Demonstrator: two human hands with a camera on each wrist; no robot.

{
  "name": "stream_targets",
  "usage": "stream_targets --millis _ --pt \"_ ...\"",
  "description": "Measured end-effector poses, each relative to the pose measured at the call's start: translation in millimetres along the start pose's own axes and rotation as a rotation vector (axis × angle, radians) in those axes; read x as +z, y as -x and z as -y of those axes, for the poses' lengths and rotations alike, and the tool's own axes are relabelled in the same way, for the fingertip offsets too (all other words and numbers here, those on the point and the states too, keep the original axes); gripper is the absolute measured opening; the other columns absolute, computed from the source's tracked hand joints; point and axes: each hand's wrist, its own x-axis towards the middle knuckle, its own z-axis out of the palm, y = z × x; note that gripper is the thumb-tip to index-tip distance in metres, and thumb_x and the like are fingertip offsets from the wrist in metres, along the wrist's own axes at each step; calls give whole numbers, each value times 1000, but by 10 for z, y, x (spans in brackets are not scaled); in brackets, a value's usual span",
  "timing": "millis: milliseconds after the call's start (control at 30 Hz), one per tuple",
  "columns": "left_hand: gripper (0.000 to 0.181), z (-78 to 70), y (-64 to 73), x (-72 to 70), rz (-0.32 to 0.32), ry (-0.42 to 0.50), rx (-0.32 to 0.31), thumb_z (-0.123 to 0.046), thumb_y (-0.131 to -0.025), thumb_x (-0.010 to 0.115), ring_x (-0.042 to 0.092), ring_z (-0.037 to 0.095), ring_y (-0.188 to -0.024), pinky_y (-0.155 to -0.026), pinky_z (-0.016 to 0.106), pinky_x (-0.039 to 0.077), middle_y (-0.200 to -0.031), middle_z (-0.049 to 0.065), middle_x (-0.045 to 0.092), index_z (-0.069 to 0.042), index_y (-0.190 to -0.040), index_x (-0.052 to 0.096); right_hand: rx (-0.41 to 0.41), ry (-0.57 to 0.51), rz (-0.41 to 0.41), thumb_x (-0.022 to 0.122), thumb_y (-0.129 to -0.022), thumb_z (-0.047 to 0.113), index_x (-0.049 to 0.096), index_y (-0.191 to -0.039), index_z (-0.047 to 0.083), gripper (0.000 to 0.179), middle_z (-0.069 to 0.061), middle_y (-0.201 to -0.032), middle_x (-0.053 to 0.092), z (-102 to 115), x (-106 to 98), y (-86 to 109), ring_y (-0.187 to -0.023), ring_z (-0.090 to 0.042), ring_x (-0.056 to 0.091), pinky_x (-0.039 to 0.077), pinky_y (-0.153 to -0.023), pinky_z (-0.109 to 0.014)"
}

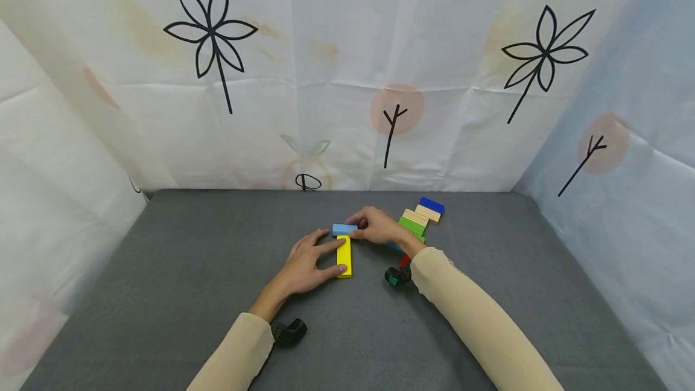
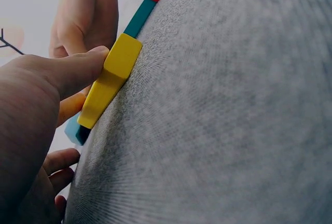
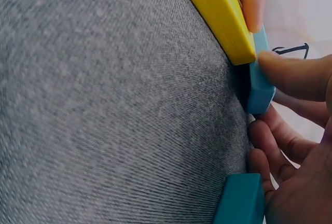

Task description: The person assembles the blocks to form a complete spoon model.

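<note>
A yellow block (image 1: 344, 258) lies lengthwise on the grey table, its far end against a light blue block (image 1: 342, 230) that lies crosswise. My left hand (image 1: 306, 264) reaches in from the left. Its thumb touches the yellow block near the close end, and its fairly straight index finger rests on the far part. My right hand (image 1: 377, 226) pinches the right part of the light blue block between thumb and fingers. In the right wrist view, the thumb presses the face of the light blue block (image 3: 261, 92), with fingers curled behind it.
Beyond my right forearm is a line of blocks: dark blue (image 1: 432, 205), natural wood (image 1: 428, 214), green (image 1: 412, 225) and a partly hidden red one (image 1: 405, 260). A teal block (image 3: 241, 200) stands near my right hand. A printed curtain (image 1: 336, 65) borders the table.
</note>
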Motion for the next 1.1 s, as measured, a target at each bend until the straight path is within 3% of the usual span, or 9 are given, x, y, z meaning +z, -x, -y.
stream_targets --millis 167,367,700,867,1100 --pt "63 -1 3 2 -2 -7 2 -52 -93 69 20 39 -152 -119 64 11 -164 11 31 -30 -150 53 -2 -56 47 61 -103 12 66 -133 1 33 -11 -115 68 -3 0 -10 -89 -18 59 48 -75 -30" --pt "64 9 1 6 1 -2 0 -53 -93 69 19 39 -152 -118 65 11 -164 10 30 -31 -150 53 10 -27 9 66 -101 13 67 -132 2 34 -7 -105 67 -10 29 -33 -83 -16 56 47 -72 -28" --pt "64 24 -5 10 -3 -2 1 -56 -93 68 21 38 -151 -118 64 13 -164 10 31 -31 -150 54 9 -44 8 56 -104 7 69 -131 4 30 -12 -122 67 3 25 -18 -92 -18 57 46 -74 -30" --pt "64 35 -8 12 -10 0 11 -55 -93 68 22 39 -151 -118 64 13 -163 11 32 -30 -150 54 -1 -40 5 56 -103 3 69 -131 3 31 -13 -119 68 10 20 -20 -84 -18 57 46 -71 -29" --pt "64 42 -15 25 -19 -3 22 -55 -93 67 23 38 -151 -118 64 13 -162 10 33 -28 -149 54 19 -27 -6 57 -102 3 71 -129 6 30 -12 -122 67 13 18 -11 -95 -19 61 50 -78 -32"
